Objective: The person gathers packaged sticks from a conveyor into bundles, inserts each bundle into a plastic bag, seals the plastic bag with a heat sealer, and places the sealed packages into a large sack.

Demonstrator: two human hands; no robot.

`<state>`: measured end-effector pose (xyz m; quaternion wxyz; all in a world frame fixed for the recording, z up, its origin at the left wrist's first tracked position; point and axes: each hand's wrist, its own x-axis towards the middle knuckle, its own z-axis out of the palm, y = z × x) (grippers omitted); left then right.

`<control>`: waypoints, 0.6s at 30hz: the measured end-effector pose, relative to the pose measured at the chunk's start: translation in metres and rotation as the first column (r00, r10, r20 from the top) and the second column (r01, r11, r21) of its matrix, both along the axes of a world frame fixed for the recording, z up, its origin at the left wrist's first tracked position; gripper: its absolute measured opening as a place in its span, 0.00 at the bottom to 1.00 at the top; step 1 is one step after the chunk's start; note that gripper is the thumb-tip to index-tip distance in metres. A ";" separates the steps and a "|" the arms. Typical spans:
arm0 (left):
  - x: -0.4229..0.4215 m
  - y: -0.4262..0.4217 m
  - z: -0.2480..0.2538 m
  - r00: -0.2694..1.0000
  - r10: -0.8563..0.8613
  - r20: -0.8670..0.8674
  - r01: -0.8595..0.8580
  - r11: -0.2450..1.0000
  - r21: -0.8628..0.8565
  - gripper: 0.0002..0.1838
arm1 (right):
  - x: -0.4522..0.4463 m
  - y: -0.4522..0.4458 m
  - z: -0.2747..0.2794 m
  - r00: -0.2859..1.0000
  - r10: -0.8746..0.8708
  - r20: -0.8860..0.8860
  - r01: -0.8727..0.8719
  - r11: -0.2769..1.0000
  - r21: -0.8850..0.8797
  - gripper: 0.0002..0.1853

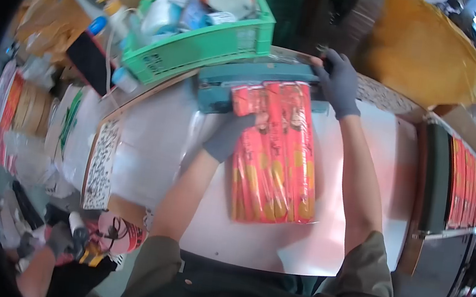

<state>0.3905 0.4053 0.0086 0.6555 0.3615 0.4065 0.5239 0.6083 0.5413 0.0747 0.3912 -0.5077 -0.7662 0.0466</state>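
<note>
A clear plastic bag of red and gold packets lies on the white worktop, its upper end at the teal sealing machine. My left hand, in a grey glove, rests at the bag's upper left, its fingers partly blurred, and grips the bag there. My right hand, also gloved in grey, is at the right end of the machine, its fingers curled over that end. What lies under those fingers is hidden.
Behind the machine stand a green crate of bottles and a large yellow bag. A phone is at the left. More red packets sit at the right. A co-worker's gloved hand shows lower left.
</note>
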 end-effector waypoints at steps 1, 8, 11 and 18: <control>0.003 -0.003 0.003 1.000 -0.003 -0.027 0.005 0.999 0.041 0.18 | 0.000 0.002 -0.003 1.000 0.005 -0.008 -0.005 1.000 0.027 0.18; -0.021 0.001 -0.056 0.998 -0.057 -0.021 0.058 0.998 0.029 0.21 | 0.001 0.008 -0.007 1.000 -0.016 0.024 0.016 1.000 -0.010 0.18; -0.006 -0.019 -0.040 0.992 -0.028 0.123 0.034 0.998 -0.048 0.26 | 0.006 -0.006 0.011 0.992 -0.044 0.118 0.059 0.991 -0.121 0.23; 0.000 -0.089 -0.018 0.984 -0.178 0.007 0.178 0.975 -0.132 0.34 | 0.012 -0.059 0.011 0.995 -0.075 0.072 0.078 0.996 -0.036 0.28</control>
